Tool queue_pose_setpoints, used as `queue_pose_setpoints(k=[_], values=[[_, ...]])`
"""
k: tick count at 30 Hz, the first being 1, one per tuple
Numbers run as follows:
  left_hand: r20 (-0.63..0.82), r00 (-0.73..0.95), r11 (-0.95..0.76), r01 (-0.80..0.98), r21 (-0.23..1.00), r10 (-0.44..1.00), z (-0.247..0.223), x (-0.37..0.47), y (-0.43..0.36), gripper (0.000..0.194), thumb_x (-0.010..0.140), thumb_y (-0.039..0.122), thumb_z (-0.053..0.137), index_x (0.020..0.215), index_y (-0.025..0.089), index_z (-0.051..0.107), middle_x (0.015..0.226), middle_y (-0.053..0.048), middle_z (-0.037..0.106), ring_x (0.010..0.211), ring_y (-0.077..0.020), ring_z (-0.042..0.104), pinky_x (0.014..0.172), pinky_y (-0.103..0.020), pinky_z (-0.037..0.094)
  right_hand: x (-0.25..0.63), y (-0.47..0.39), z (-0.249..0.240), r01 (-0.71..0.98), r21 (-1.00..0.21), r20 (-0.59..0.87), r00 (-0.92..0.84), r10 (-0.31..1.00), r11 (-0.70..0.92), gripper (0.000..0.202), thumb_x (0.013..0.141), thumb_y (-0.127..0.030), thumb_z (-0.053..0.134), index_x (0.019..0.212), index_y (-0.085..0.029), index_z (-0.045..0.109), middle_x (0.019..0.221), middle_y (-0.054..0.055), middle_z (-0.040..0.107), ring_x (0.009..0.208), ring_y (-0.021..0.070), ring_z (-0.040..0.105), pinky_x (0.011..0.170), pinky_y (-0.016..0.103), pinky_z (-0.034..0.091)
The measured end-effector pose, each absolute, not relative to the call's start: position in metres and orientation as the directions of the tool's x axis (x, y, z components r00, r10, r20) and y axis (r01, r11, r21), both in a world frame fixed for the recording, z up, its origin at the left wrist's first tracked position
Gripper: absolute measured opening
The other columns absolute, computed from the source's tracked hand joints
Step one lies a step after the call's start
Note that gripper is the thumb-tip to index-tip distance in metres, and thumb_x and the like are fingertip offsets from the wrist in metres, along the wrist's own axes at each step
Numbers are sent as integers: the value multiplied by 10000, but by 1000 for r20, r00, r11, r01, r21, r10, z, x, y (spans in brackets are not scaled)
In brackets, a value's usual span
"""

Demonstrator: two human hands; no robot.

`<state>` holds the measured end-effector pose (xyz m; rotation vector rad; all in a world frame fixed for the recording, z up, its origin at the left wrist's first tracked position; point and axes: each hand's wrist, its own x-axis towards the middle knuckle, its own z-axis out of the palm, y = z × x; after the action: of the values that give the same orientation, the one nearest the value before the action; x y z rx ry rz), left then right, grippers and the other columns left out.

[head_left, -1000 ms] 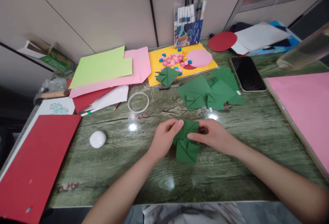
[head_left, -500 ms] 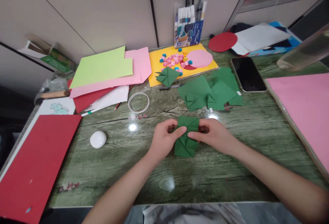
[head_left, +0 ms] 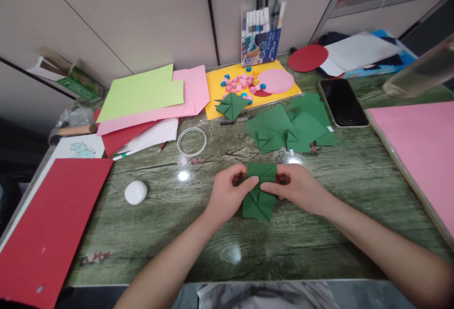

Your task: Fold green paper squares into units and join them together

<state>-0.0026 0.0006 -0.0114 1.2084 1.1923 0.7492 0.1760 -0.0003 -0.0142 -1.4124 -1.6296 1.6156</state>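
Observation:
A folded green paper with creases across it is held between my two hands above the table. My left hand grips its left edge, thumb on top and fingers behind. On the right edge my right hand pinches it the same way, the two thumb tips close together near the middle. Several green sheets and folded pieces lie beyond my hands. A folded green leaf-like shape rests at the edge of a yellow sheet bearing small pink and blue pieces.
A tape ring and a white rounded object are on the left, near red card and light green paper. A phone and pink paper lie right. A marker pack stands at the back.
The green paper has shifted slightly right and its lower edge has tilted a little. Both hands have moved very slightly with it, still gripping.

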Motion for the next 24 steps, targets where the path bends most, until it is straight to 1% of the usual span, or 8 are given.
queue_pose_setpoints(k=[3, 7, 9, 12, 16, 18, 21, 24], values=[[-292, 266, 265, 135, 955, 919, -12, -2, 1, 251, 721, 317, 614, 615, 171, 440, 591, 43, 393, 575, -100, 390, 543, -222, 307, 178, 0, -17, 334, -917, -352, -414, 839, -220, 239, 750, -392, 598, 720, -155, 581, 586, -26, 482, 537, 108, 433, 487, 229, 338], [-333, 259, 318, 100, 943, 907, -14, -3, 1, 305, 686, 323, 646, 557, 165, 419, 543, 53, 338, 536, -90, 345, 519, -224, 266, 178, 1, -17, 334, -913, -374, -458, 807, -234, 234, 734, -395, 616, 713, -163, 584, 569, -32, 476, 531, 108, 435, 480, 224, 328], [-350, 270, 346, 65, 936, 897, -15, -3, 1, 280, 681, 330, 649, 572, 161, 454, 549, 49, 368, 542, -95, 364, 529, -227, 280, 178, 1, -16, 329, -912, -383, -469, 796, -245, 232, 731, -390, 621, 715, -162, 585, 555, -35, 475, 517, 104, 433, 469, 221, 323], [-342, 290, 343, 48, 938, 894, -16, -3, 1, 248, 718, 345, 611, 613, 159, 484, 583, 39, 414, 569, -102, 391, 550, -230, 302, 178, 2, -14, 321, -911, -391, -462, 796, -260, 225, 731, -370, 624, 680, -158, 570, 534, -38, 474, 497, 96, 430, 459, 217, 321], [-342, 295, 337, 70, 939, 892, -12, -3, 2, 229, 732, 323, 597, 625, 156, 482, 589, 38, 412, 574, -100, 386, 544, -224, 294, 178, 2, -11, 322, -908, -397, -468, 789, -266, 207, 725, -343, 633, 669, -158, 558, 533, -42, 468, 493, 92, 432, 458, 213, 323], [-330, 282, 328, 55, 943, 901, -11, -2, 1, 237, 736, 320, 595, 618, 156, 470, 583, 42, 403, 566, -96, 375, 536, -220, 287, 177, 2, -11, 315, -910, -397, -469, 789, -270, 218, 736, -357, 619, 669, -162, 546, 545, -40, 470, 495, 94, 444, 459, 215, 337], [-302, 240, 309, 11, 951, 923, -11, 0, 1, 219, 761, 333, 571, 666, 162, 473, 608, 41, 418, 586, -98, 389, 552, -217, 306, 178, 3, -12, 290, -915, -390, -456, 800, -281, 271, 750, -405, 594, 643, -177, 496, 546, -42, 468, 500, 107, 484, 472, 227, 383], [-304, 232, 310, 9, 951, 924, -12, 0, 2, 213, 777, 348, 553, 701, 166, 475, 631, 39, 426, 609, -103, 409, 569, -217, 329, 178, 2, -12, 299, -921, -362, -432, 826, -248, 291, 768, -423, 570, 632, -188, 464, 534, -49, 443, 496, 108, 485, 471, 226, 389]])
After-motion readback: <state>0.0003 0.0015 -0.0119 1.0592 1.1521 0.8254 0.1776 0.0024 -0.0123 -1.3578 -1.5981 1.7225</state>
